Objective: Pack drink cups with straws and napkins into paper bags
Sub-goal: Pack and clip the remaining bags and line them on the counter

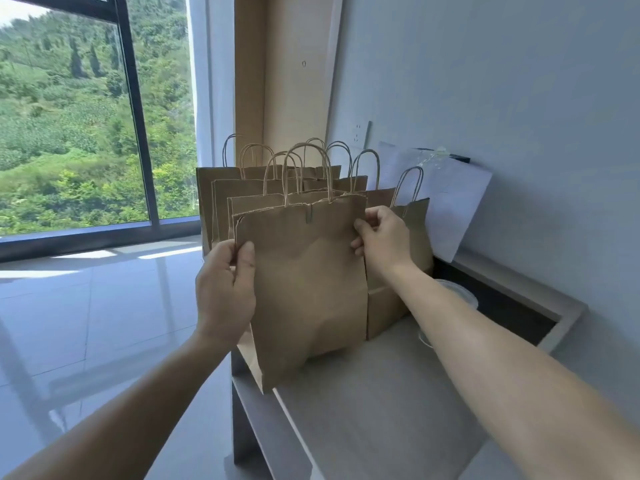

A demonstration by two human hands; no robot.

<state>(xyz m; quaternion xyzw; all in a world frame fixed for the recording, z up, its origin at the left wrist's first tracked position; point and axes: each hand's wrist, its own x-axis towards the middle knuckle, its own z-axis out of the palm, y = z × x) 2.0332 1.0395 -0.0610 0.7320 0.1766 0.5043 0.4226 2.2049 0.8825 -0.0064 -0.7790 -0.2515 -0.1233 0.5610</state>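
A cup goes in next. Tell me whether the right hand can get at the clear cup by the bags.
Probably, once freed: the right hand pinches the front bag, but the clear cup sits just beyond its forearm with nothing between.

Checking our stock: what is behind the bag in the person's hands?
Several more brown paper bags stand behind the held bag, handles up. Their lower parts and contents are covered.

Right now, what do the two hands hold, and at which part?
Both hold the front paper bag. The left hand pinches its left side edge and the right hand pinches its right side edge, both in the upper part.
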